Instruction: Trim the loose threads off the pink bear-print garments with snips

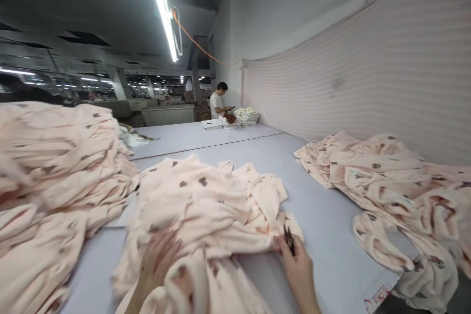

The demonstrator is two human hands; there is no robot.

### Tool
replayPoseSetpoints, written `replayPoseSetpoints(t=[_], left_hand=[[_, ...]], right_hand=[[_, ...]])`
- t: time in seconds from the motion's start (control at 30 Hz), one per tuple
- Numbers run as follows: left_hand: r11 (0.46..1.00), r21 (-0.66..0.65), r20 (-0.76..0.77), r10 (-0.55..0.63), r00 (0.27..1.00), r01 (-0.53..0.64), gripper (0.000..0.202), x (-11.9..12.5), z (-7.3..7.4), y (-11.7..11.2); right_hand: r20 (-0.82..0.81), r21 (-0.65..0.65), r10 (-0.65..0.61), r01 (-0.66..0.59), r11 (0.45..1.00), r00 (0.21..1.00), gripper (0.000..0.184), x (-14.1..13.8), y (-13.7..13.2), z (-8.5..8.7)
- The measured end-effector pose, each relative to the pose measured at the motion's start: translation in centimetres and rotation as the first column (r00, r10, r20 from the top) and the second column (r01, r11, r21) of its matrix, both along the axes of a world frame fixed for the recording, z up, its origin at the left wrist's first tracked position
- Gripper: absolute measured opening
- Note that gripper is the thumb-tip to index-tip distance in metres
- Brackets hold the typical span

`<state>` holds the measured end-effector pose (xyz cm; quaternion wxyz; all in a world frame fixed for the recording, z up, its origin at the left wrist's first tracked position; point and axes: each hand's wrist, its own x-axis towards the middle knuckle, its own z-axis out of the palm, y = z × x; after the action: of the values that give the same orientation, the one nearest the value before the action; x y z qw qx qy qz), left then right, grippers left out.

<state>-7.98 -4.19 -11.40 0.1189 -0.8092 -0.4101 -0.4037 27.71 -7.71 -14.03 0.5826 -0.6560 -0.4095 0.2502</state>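
Note:
A pale pink fleecy garment (206,206) with small dark brown motifs lies rumpled on the table in front of me. My left hand (160,255) rests on its near left part, fingers stretched out and slightly blurred. At the garment's right edge, my right hand (297,262) is closed around small dark thread snips (289,239), their points facing up and away from me. The thumb and fingertips of that hand also touch the fabric edge there. Part of the cloth hangs towards me between my forearms.
A tall heap of similar garments (62,167) stands at left, and another pile (382,176) spreads over the right table edge. The table (320,216) has a seam across it. Further back, a person (218,102) stands beside folded pale fabric (247,116). Striped cloth (353,68) hangs along the right wall.

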Motion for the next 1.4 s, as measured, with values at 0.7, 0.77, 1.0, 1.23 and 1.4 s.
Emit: replayPoseSetpoints(t=[0.7,0.77,1.0,1.23,1.4], left_hand=[[0.881,-0.324,0.881,0.149,0.448,0.345,0.034,0.3,2.1,-17.8],[0.914,-0.335,0.783,0.135,0.607,0.228,0.035,0.6,2.5,-17.9],[0.987,-0.157,0.295,0.029,0.955,0.018,0.021,2.9,5.3,-14.6],[0.978,-0.026,0.271,-0.192,0.943,0.207,0.023,3.5,3.2,-13.8],[0.985,0.005,0.228,-0.171,0.959,0.175,0.023,3.1,2.3,-13.8]], right_hand=[[0.42,0.128,0.329,-0.414,0.901,0.846,0.025,-14.8,-11.5,7.3],[0.445,0.121,0.303,-0.392,0.912,0.842,0.021,-14.9,-11.4,7.4],[0.612,0.175,0.24,-0.425,0.888,0.754,0.022,-14.9,-10.6,7.3],[0.433,-0.045,0.566,-0.61,0.791,0.701,0.015,-12.0,-11.5,10.0],[0.612,-0.113,0.521,-0.586,0.802,0.595,0.022,-12.6,-12.2,11.2]])
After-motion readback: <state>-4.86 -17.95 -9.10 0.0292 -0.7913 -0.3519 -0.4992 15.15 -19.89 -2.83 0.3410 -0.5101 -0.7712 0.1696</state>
